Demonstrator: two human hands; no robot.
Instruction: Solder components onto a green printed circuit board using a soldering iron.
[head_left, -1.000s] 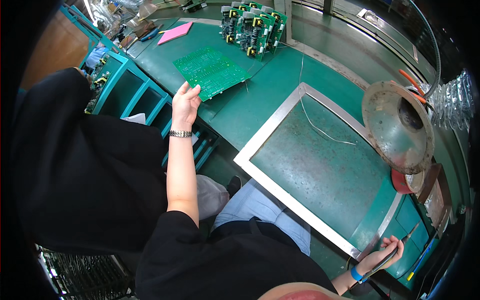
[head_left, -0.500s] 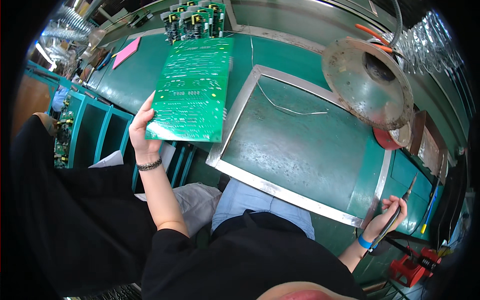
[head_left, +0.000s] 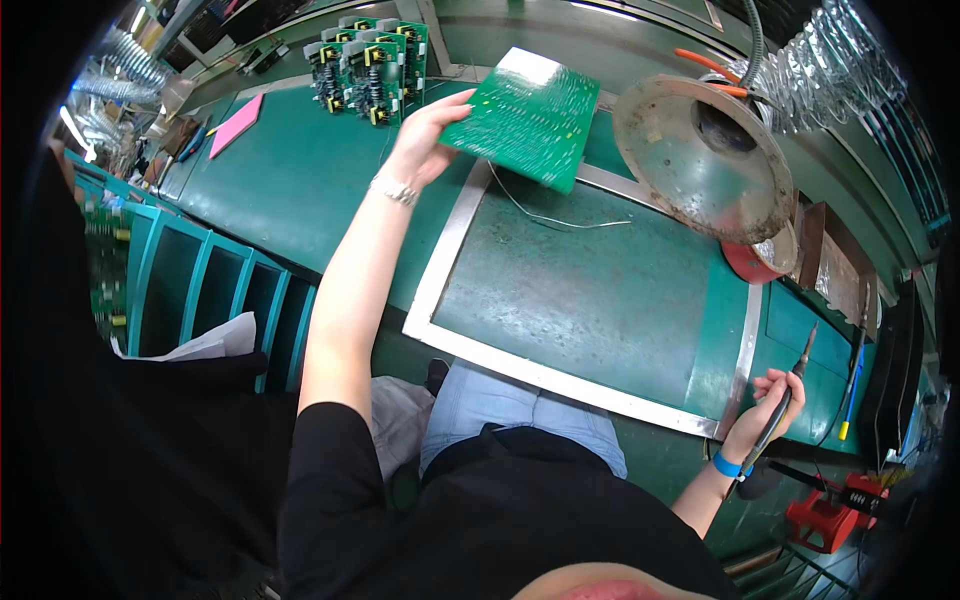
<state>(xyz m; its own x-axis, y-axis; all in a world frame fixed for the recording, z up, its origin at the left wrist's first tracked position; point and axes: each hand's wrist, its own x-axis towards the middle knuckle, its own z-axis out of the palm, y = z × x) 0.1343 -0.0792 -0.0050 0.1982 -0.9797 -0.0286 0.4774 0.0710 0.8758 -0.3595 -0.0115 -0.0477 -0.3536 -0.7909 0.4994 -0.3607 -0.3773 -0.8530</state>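
My left hand (head_left: pixel 428 140) grips a green circuit board (head_left: pixel 528 118) by its left edge. The board is tilted, its soldered side toward me, above the far side of a metal frame (head_left: pixel 462 215) lying on the bench. Its other side is hidden from me. At the frame's near right corner, my right hand (head_left: pixel 765 410) is closed around a soldering iron (head_left: pixel 785 400), whose tip points up and away from me. A thin strand of solder wire (head_left: pixel 560 219) lies across the frame's far part.
Several populated circuit boards (head_left: pixel 370 70) stand at the back left. A fume hood (head_left: pixel 700 155) hangs over the frame's far right, above a red reel (head_left: pixel 758 260). Left are a pink pad (head_left: pixel 237 126) and a teal rack (head_left: pixel 195 270) beside a person in black (head_left: pixel 170 450).
My left hand has carried the circuit board right and away from me, from beside the frame to above its far side, tilting it. My right hand still holds the soldering iron in nearly the same place.
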